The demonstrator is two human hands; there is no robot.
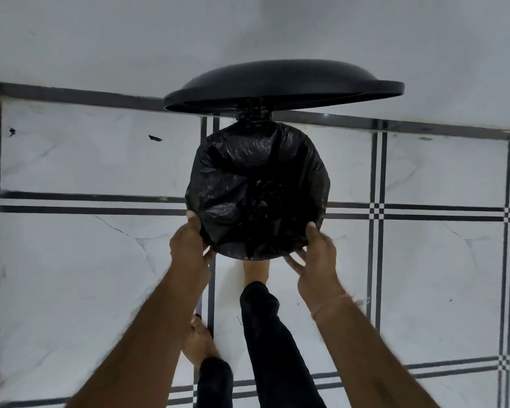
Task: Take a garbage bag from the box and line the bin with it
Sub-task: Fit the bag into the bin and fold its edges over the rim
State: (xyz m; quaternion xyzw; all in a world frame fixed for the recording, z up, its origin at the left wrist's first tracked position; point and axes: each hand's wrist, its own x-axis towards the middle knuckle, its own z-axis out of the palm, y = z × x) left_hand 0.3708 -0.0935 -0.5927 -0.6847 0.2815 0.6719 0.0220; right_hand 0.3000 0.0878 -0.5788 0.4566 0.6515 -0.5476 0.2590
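Note:
I look straight down on a round pedal bin whose mouth is covered by a black garbage bag [248, 178]; the plastic sinks into the opening and wraps over the rim. The bin's black lid [283, 82] stands raised behind it, against the wall. My left hand [190, 242] grips the bag at the near left rim, thumb on top. My right hand [315, 257] holds the bag at the near right rim, fingers under the edge. The box of bags is not in view.
My right foot [255, 270] sits at the bin's base, under its near edge. My left foot [199, 340] stands further back. White marble floor tiles with black lines [86, 201] surround the bin. A white wall [130, 39] rises behind it.

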